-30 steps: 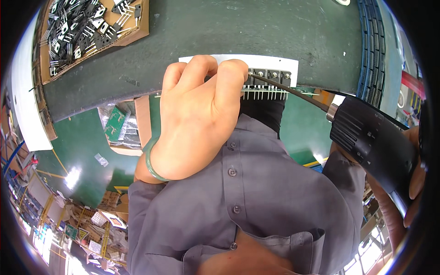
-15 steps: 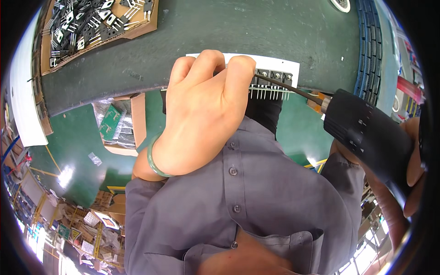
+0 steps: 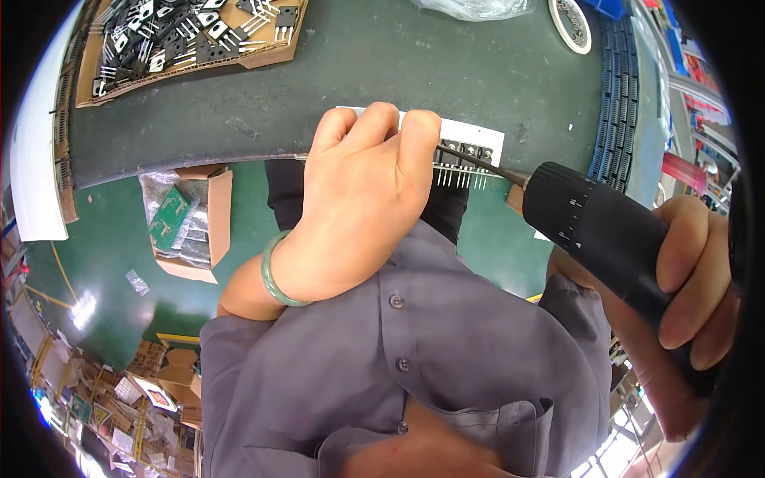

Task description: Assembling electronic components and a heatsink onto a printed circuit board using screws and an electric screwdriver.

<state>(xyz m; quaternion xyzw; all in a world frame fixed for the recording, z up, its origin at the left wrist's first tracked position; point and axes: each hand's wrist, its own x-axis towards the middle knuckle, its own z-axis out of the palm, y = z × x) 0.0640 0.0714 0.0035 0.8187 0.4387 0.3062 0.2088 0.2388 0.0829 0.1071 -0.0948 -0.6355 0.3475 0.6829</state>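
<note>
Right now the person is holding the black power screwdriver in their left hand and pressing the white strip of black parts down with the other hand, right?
Not quite. The head view shows the black power screwdriver in the right hand, not the left. The left hand, with a green bangle on its wrist, presses the white strip of black parts down at the table's edge.

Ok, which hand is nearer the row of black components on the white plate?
Left. The left hand presses on the white plate right beside the black components; the right hand grips the electric screwdriver farther back.

Black driver [image 3: 613, 239], green bench [image 3: 398, 64] & bangle [image 3: 275, 275], prob. grey shirt [image 3: 398, 366].
</note>
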